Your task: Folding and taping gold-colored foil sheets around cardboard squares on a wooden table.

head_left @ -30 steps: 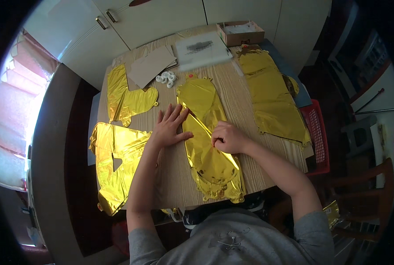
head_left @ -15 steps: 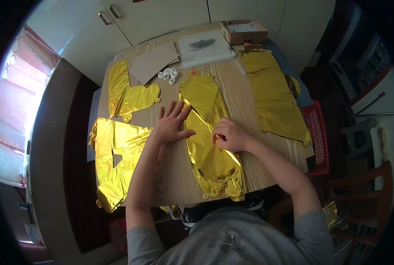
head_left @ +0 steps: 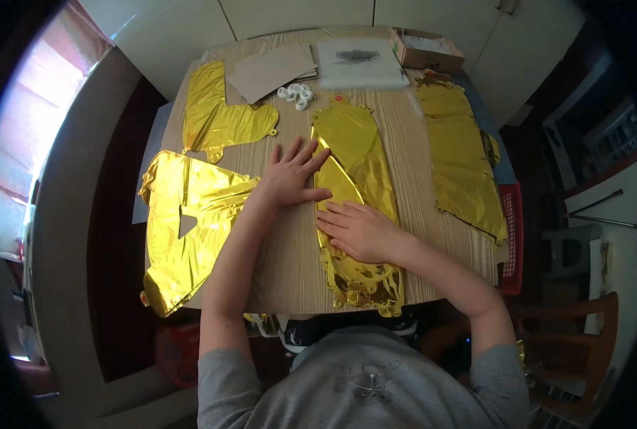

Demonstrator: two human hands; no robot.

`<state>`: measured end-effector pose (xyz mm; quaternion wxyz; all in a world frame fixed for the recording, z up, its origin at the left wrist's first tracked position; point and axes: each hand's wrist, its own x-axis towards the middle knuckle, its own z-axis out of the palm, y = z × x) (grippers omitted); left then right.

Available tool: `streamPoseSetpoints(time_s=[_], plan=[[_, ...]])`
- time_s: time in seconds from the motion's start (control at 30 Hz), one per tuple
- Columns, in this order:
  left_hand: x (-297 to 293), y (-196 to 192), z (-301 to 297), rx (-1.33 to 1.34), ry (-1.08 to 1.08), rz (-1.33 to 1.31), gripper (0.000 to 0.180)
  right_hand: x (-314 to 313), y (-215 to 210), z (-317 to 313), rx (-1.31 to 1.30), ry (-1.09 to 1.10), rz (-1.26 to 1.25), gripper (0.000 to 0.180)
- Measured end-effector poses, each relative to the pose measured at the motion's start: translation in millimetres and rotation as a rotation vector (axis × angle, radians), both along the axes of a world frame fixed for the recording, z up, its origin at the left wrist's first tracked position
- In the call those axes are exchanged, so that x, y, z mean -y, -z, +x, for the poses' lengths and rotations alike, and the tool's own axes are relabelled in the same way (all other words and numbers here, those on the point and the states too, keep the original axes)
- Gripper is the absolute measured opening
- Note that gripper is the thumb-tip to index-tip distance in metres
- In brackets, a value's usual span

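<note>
A long gold foil balloon [head_left: 350,139], flat and folded over itself, lies lengthwise in front of me on the wood-grain table. My left hand [head_left: 292,174] rests at its left edge, fingers spread, the fingertips and thumb on the foil. Lower down, my right hand [head_left: 357,227] lies flat across the balloon with its fingers stretched to the left. Neither hand grips anything. Beside my left forearm is a flat gold foil balloon [head_left: 168,214] with a small cut-out. Another gold foil balloon [head_left: 207,118], angular in shape, lies farther back.
Flat gold foil balloons [head_left: 465,157] form a pile at the right. Along the back are brown cardboard sheets [head_left: 272,71], white rolls [head_left: 300,94], a clear plastic bag [head_left: 354,68] and an open cardboard box [head_left: 425,53]. A red basket [head_left: 511,236] stands off the table's right edge.
My right hand has gone from a pinch on the foil to lying flat, slightly farther left. My left hand stays spread at the balloon's edge. The whole view has shifted a little.
</note>
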<state>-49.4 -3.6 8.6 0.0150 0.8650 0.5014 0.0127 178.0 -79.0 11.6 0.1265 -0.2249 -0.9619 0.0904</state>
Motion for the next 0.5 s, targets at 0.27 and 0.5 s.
streamPoseSetpoints(time_s=[0.27,0.5], plan=[[-0.1,0.9,-0.7,0.0,-0.003,0.009,0.094,3.2,4.6,0.2,0.08,-0.065,-0.027,0.043],[-0.9,2.4,-1.3,-0.009,-0.017,-0.002,0.099,5.6,4.9,0.8,0.106,-0.114,-0.032,0.041]])
